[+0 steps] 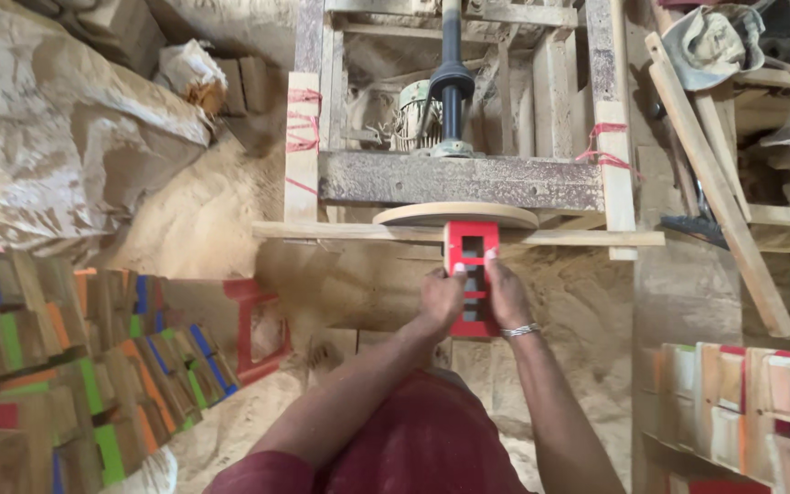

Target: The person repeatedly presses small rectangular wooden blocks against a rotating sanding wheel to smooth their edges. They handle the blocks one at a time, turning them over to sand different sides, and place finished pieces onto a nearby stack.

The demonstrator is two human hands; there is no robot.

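Note:
Both my hands grip a red-painted wooden piece with rectangular cut-outs [470, 241]. My left hand [439, 300] holds its left side, and my right hand [507, 295], with a metal bangle at the wrist, holds its right side. The far end of the piece presses against the edge of a round sanding disc [454, 214], which lies flat on a wooden machine frame [459, 178]. A thin wooden rail [578, 238] runs across just under the disc. A dark vertical shaft [451, 82] rises behind the disc.
Stacked wooden blocks with coloured edges [75, 357] lie at the left, with a red wooden frame [258, 329] beside them. More painted blocks [742, 402] stand at the right. Sawdust [203, 220] covers the floor. A large sack [48, 137] fills the upper left. Planks [715, 183] lean at the right.

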